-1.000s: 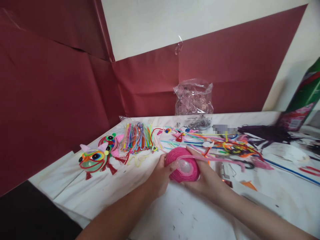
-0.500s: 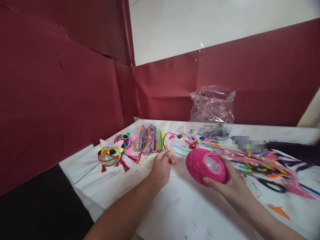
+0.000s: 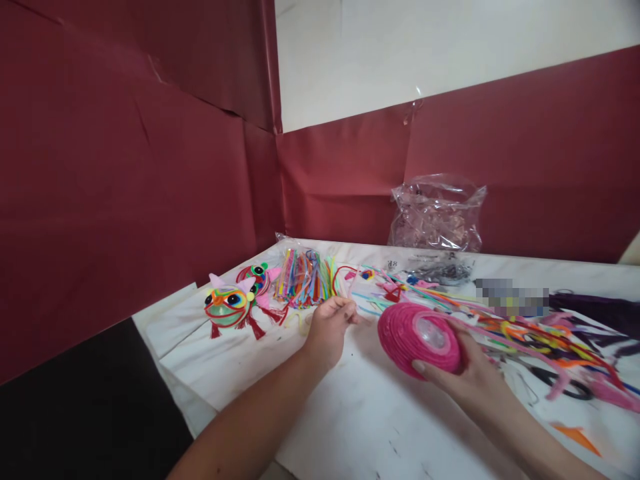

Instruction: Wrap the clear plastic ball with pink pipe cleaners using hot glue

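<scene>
My right hand (image 3: 473, 373) is wrapped round a ball-like form covered in rings of fuzzy pink pipe cleaner (image 3: 405, 337), with a clear plastic patch (image 3: 431, 333) showing at its top. A loose pink strand (image 3: 493, 331) trails from it to the right. Just left of the ball, apart from it, is my left hand (image 3: 327, 333), its thumb and fingertips pinched together; whatever they may hold is too small to make out. Farther left stand two decorated lion-head ornaments (image 3: 227, 303) with big eyes, pink ears and red tassels.
Behind my left hand lies a bag of coloured pipe cleaners (image 3: 305, 277). Loose pipe cleaners (image 3: 515, 330), black-handled scissors (image 3: 575, 387) and an orange piece (image 3: 575, 437) spread over the right side of the white table (image 3: 370, 413). A clear plastic bag (image 3: 437, 217) stands at the back.
The whole view has shifted slightly, so things sit farther right. The fingers of my left hand have stretched out a little into a pinch toward the pink ball. My right hand keeps its hold.
</scene>
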A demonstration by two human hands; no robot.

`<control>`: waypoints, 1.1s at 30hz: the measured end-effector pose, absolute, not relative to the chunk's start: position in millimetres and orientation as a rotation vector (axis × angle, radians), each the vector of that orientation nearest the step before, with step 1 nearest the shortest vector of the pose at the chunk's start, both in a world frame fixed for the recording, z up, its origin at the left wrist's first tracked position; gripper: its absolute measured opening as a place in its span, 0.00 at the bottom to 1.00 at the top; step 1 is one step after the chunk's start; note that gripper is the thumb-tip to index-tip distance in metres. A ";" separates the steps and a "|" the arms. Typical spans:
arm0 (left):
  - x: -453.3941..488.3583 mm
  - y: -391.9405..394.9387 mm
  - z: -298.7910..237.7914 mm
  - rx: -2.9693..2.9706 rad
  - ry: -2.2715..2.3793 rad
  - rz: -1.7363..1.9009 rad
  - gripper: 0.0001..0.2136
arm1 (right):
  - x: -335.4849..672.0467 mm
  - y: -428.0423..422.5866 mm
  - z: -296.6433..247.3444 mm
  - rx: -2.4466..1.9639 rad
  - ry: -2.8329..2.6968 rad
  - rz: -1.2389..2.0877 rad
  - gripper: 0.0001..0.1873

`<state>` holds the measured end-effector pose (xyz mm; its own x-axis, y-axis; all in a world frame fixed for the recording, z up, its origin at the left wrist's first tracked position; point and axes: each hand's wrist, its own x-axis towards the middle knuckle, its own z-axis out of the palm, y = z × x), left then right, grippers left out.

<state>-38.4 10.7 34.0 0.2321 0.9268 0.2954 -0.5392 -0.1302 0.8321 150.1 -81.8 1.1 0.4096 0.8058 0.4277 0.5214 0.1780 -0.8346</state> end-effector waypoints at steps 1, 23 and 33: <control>-38.6 11.6 33.7 1.089 0.469 1.342 0.17 | 152.5 -81.0 0.8 -1.489 -1.260 0.310 0.44; -33.8 4.0 35.2 1.186 0.458 1.260 0.24 | 150.6 -74.8 -1.0 -1.494 -1.263 0.268 0.44; -34.4 2.7 32.5 1.155 0.540 1.295 0.17 | 150.4 -74.4 -1.2 -1.477 -1.242 0.306 0.42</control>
<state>-34.4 2.7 32.5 0.2585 0.9260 0.2752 -0.4562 -0.1341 0.8797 150.4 -74.4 -1.2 0.4112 0.8055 0.4267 0.5147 0.1812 -0.8380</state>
